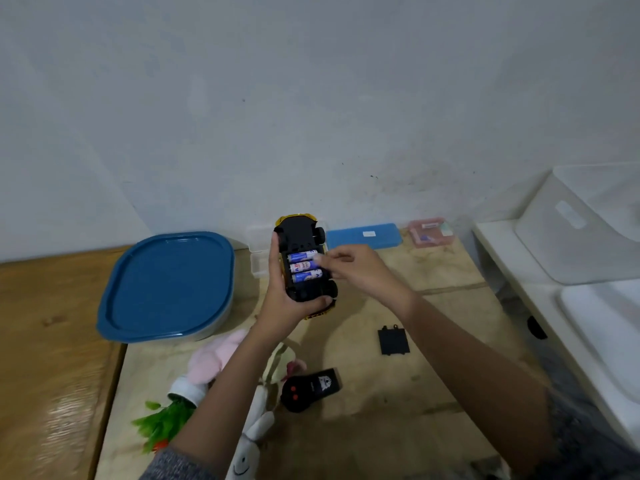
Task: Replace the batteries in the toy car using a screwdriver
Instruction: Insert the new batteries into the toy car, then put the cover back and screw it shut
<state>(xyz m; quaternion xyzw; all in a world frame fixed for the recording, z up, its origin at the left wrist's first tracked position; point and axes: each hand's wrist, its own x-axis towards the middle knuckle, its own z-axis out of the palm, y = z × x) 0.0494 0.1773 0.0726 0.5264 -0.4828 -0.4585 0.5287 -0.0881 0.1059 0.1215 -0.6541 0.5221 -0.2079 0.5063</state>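
The yellow toy car (300,237) is held upside down above the table, its black underside facing me. My left hand (282,303) grips it from the left and from below. Three blue-and-white batteries (304,266) lie side by side in the open compartment. My right hand (360,268) reaches in from the right, and its fingertips touch the right ends of the batteries. The black battery cover (394,340) lies flat on the table below my right forearm. No screwdriver is in view.
A blue-lidded container (166,285) stands at the left. A clear plastic box (258,254), a blue case (363,234) and a pink box (431,232) line the wall. A black remote (310,388), soft toys (214,362) and a green plant (162,422) lie near me. White bins (588,230) stand at the right.
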